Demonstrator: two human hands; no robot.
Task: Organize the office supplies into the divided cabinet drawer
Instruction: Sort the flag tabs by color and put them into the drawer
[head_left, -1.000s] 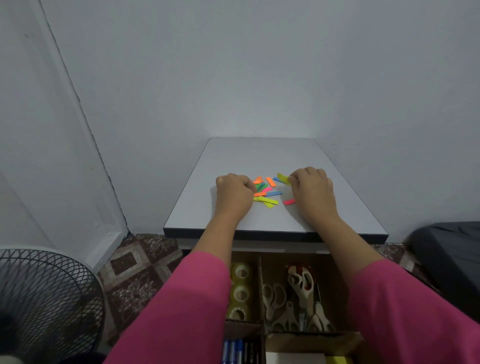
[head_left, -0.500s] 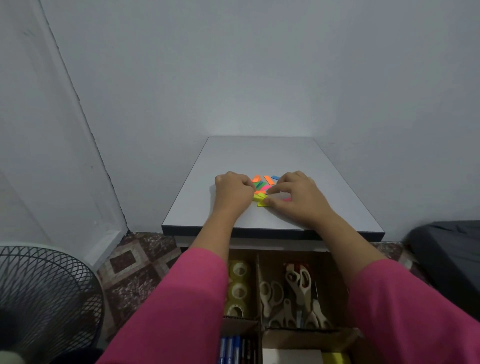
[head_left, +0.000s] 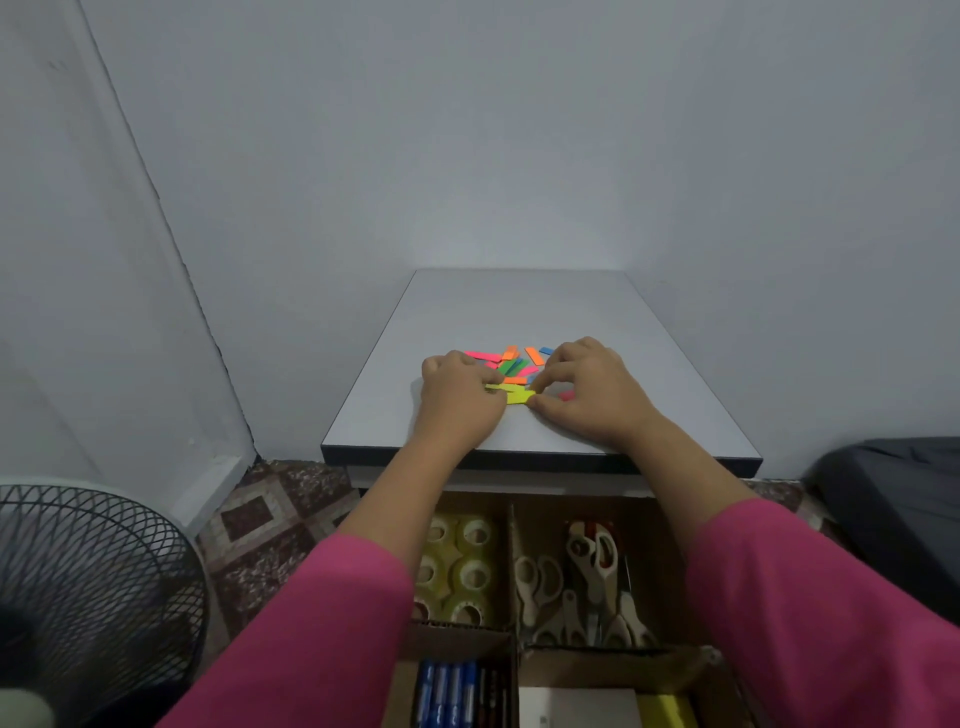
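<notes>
Sticky flags (head_left: 511, 366): thin flat paper strips, neon pink, orange, green, blue, yellow, heaped on smooth grey bench (head_left: 519, 306) between both hands. Left hand (head_left: 460, 397): fingers curled, tips on yellow strips (head_left: 511, 393). Right hand (head_left: 589, 392): thumb and forefinger curled, pinching toward same yellow strips; one pink strip under palm. Below: cardboard-divided drawer (head_left: 511, 551), glossy tape rolls (head_left: 462, 566), scissors (head_left: 582, 582), blue markers (head_left: 447, 693).
</notes>
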